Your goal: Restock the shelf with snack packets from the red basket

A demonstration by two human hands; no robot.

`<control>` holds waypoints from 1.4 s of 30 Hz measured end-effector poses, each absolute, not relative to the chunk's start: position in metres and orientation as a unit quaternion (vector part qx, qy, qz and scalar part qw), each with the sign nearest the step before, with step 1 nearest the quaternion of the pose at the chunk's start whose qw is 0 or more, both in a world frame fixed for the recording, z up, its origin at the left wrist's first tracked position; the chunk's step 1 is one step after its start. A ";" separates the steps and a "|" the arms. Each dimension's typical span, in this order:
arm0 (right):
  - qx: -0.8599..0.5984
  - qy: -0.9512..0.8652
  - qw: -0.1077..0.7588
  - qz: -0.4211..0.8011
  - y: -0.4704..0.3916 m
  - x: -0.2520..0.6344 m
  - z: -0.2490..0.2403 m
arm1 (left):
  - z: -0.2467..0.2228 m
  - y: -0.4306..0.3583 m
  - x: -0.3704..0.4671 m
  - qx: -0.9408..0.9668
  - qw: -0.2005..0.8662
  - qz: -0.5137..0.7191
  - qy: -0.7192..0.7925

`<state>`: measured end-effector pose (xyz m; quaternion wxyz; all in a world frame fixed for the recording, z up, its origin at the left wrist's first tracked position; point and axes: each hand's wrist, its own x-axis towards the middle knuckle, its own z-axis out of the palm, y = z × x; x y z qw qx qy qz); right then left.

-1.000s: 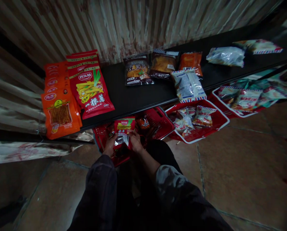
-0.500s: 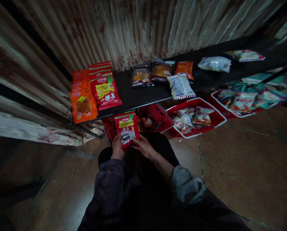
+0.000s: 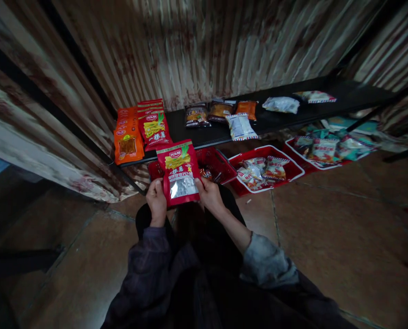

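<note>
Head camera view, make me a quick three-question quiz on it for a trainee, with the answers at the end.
1. How do the left hand and right hand hold the red scallion-print packet?
A) Both at its top edge
B) One at each side
C) Both on the same side

2. True or false: from the wearer's view, the orange snack packets lie to the left of the shelved red packets on the black shelf.

3. Fill in: the middle red basket, which holds bagged snacks, is edged in ____.

Key: 1. B; 2. True; 3. White
</note>
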<state>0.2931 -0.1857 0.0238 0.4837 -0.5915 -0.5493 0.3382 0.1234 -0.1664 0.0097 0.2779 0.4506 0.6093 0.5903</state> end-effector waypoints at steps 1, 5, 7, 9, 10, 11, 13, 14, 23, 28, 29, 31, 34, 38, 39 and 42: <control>-0.587 -0.555 0.493 0.322 -0.187 0.295 0.030 | 0.016 -0.167 0.122 0.443 0.294 0.597 0.600; -0.545 -0.548 0.532 0.346 -0.192 0.296 0.038 | 0.039 -0.175 0.126 0.359 0.423 0.616 0.560; -0.528 -0.542 0.536 0.374 -0.193 0.296 0.036 | 0.047 -0.180 0.128 0.312 0.492 0.615 0.531; -0.517 -0.546 0.537 0.383 -0.195 0.296 0.034 | 0.052 -0.182 0.129 0.291 0.540 0.608 0.505; -0.512 -0.549 0.536 0.386 -0.196 0.296 0.033 | 0.053 -0.183 0.129 0.292 0.556 0.601 0.495; -0.508 -0.550 0.536 0.390 -0.198 0.296 0.033 | 0.054 -0.182 0.129 0.293 0.567 0.595 0.489; -0.498 -0.546 0.534 0.411 -0.200 0.296 0.034 | 0.054 -0.182 0.128 0.283 0.578 0.590 0.488; -0.494 -0.541 0.532 0.425 -0.202 0.297 0.035 | 0.055 -0.182 0.128 0.275 0.576 0.593 0.491; -0.429 -0.459 0.516 0.582 -0.194 0.299 0.070 | 0.069 -0.191 0.123 0.372 0.411 0.625 0.550; -0.425 -0.418 0.546 0.589 -0.179 0.296 0.090 | 0.070 -0.200 0.123 0.417 0.390 0.609 0.551; -0.431 -0.410 0.548 0.588 -0.177 0.295 0.091 | 0.070 -0.201 0.124 0.414 0.400 0.610 0.544; -0.439 -0.393 0.557 0.586 -0.174 0.292 0.092 | 0.072 -0.203 0.127 0.405 0.425 0.617 0.524; -0.441 -0.363 0.571 0.590 -0.175 0.287 0.091 | 0.077 -0.202 0.129 0.404 0.456 0.620 0.494; -0.437 -0.343 0.568 0.607 -0.177 0.285 0.088 | 0.079 -0.201 0.128 0.443 0.398 0.598 0.536; -0.436 -0.341 0.569 0.608 -0.178 0.285 0.087 | 0.078 -0.201 0.128 0.451 0.372 0.595 0.552; -0.441 -0.344 0.569 0.603 -0.177 0.286 0.085 | 0.076 -0.202 0.130 0.445 0.326 0.604 0.576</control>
